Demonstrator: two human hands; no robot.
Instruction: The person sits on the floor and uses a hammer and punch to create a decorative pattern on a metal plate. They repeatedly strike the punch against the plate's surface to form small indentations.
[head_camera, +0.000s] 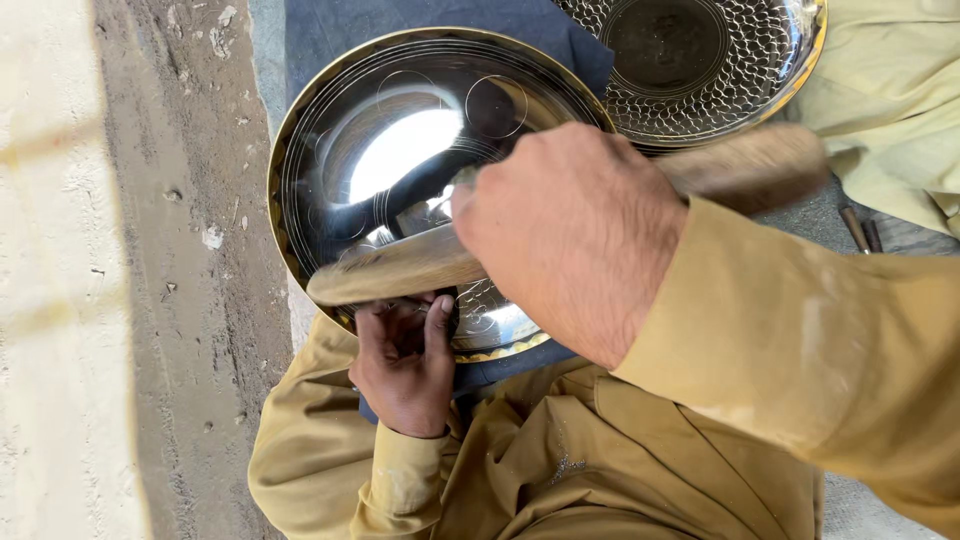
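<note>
The right hand (570, 235) is clenched around the middle of a wooden mallet (400, 268), a long pale stick blurred at both ends; the left hand (405, 365) is curled at the near rim of the shiny engraved metal plate (400, 150), fingers pinched on what looks like a small dark tool, though the mallet shaft hides whether anything is really gripped there. The plate lies on a dark blue cloth (340, 30) over the person's lap, tilted slightly toward the camera, its polished face up.

Risks, as a judgement: the mallet passes just above the left fingers (438, 318), so a blow that lands slightly off could catch them; the cause would be the tight gap between stick and knuckles. A glancing strike could also skid whatever the left hand holds across the mirror surface and scratch the circles already cut; and the plate, resting only on cloth and knees, could slip if that hand loosens.

The mallet's long axis runs from lower left to upper right across the view, nearly level; 1 end lies over the plate's near rim, the other reaches toward the 2nd patterned plate (700, 60) at the top. Which end is the striking one cannot be told through the blur. 2 thin dark tools (858, 228) lie by the yellow garment (890, 110) at the right.
</note>
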